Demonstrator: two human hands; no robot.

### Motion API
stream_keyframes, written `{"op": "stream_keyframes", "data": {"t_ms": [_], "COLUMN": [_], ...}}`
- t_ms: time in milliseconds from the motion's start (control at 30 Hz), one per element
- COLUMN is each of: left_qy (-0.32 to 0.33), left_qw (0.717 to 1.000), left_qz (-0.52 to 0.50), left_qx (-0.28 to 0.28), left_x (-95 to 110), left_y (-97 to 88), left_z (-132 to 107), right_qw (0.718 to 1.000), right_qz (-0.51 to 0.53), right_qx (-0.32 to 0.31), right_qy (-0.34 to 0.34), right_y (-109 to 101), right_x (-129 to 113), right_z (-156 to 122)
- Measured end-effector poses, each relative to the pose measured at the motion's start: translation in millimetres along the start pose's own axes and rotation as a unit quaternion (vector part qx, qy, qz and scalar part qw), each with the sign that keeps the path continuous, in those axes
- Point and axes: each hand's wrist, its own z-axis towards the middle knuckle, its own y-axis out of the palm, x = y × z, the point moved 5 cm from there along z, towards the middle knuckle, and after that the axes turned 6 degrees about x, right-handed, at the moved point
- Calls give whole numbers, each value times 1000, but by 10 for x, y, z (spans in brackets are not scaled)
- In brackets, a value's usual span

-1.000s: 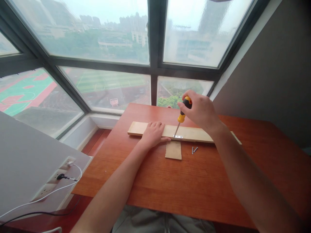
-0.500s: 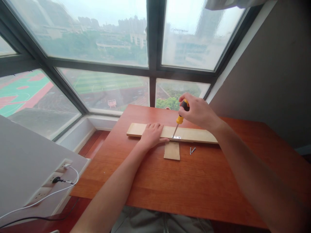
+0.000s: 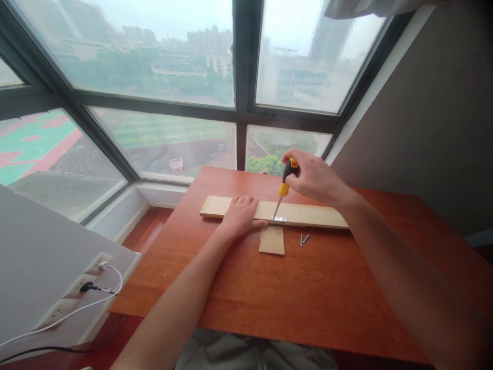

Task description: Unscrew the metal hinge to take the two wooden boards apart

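Observation:
A long pale wooden plank [image 3: 308, 214] lies across the far part of the red-brown table [image 3: 300, 293]. My left hand [image 3: 241, 214] lies flat on the plank, fingers stretched out, pressing it down. My right hand [image 3: 314, 178] is closed round the yellow and black handle of a screwdriver [image 3: 284, 187]. The screwdriver's tip stands on a small metal bracket [image 3: 280, 219] at the plank's near edge. A small square piece of wood [image 3: 272, 240] lies just in front of the bracket. Two loose screws [image 3: 303, 239] lie on the table to its right.
Large windows [image 3: 162, 133] run along the far side and the left. A grey wall [image 3: 431, 118] stands on the right. At lower left a grey surface carries a power strip [image 3: 73, 295] with a white and a black cable plugged in.
My right hand has turned slightly on the screwdriver handle and the view has shifted a little. The left hand, plank and screws have stayed put.

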Motion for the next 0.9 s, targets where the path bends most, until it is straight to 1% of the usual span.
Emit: {"op": "stream_keyframes", "data": {"t_ms": [167, 367, 467, 533, 667, 800, 900], "left_qy": [-7, -5, -2, -1, -6, -6, -5], "left_qw": [1000, 1000, 1000, 1000, 1000, 1000, 1000], "left_qz": [-9, -7, -7, -7, -10, -15, -16], "left_qx": [-6, -7, -3, -2, -6, -7, -6], "left_x": [-3, 3, 5, 4, -4, -4, 0], "left_y": [-7, -16, -17, -13, 0, -5, -14], "left_z": [-1, 1, -2, -4, -7, -7, -7], "right_qw": [999, 1000, 1000, 1000, 999, 999, 998], "right_qz": [-47, -9, 10, 6, -16, -25, -30], "right_qx": [16, 21, 8, 14, 38, 32, 40], "right_qy": [22, -4, -5, -4, 9, 19, 31], "right_y": [4, 3, -19, -59, -155, -191, -201], "right_x": [25, 21, 30, 47, 118, 205, 275], "right_z": [41, 52, 39, 37, 23, -44, -99]}}
